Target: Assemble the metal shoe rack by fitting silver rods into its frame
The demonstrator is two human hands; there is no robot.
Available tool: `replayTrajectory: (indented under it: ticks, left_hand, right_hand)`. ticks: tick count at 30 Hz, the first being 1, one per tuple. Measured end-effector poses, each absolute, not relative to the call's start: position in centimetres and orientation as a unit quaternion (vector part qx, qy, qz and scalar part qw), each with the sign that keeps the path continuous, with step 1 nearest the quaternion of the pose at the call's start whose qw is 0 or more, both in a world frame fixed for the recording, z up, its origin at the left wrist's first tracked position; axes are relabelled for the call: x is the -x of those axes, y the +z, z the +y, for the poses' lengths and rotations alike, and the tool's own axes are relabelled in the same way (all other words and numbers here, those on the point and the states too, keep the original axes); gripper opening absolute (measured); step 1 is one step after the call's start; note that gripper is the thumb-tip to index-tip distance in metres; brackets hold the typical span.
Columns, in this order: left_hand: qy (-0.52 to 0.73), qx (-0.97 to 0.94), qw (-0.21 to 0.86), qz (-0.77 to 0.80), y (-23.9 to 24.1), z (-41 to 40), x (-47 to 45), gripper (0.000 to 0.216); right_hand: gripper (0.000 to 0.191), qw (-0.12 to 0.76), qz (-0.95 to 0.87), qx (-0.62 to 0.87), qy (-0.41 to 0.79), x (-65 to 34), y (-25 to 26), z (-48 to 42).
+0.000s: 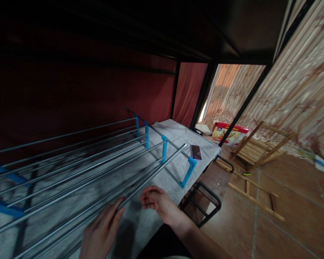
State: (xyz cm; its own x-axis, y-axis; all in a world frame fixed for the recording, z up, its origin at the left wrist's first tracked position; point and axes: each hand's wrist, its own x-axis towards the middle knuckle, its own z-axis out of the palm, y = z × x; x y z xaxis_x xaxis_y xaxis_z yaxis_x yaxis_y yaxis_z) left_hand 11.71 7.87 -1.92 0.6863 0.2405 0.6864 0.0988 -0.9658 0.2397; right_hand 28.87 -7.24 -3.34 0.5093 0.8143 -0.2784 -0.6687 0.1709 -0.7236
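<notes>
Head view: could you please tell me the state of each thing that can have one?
Left hand: closed around metal tube
Metal tube: held, slanted
Right hand: open, near the tube
Blue-bracketed metal rack: resting on grey sheet
Smartphone: lying flat, screen dark
Wooden frame: lying on tiled floor

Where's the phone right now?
In the head view, right of centre: the phone lies on the pale cloth, near the blue bracket and just right of the far tip of the rod.

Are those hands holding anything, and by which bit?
The left hand holds a metal tube near the tube's closer end. The right hand is open beside the tube, holding nothing.
</notes>
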Motion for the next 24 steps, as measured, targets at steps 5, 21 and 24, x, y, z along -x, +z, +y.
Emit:
replayTrajectory:
  ticks: [5,21,24]
  left_hand:
    - [0.334,-0.937,0.002,0.100,-5.1,8.5,-11.3,0.044]
    - [0.209,-0.949,0.083,0.220,-11.5,9.0,-9.7,0.045]
    - [0.223,-0.938,0.095,0.247,-12.3,9.5,-8.5,0.044]
  right_hand:
    - [0.033,0.795,-0.071,0.420,0.431,-29.7,-3.8,-7.2]
    - [0.044,0.833,0.032,0.419,0.361,-32.9,-8.3,-6.0]
    - [0.041,0.828,0.035,0.429,0.359,-33.7,-8.9,-5.7]
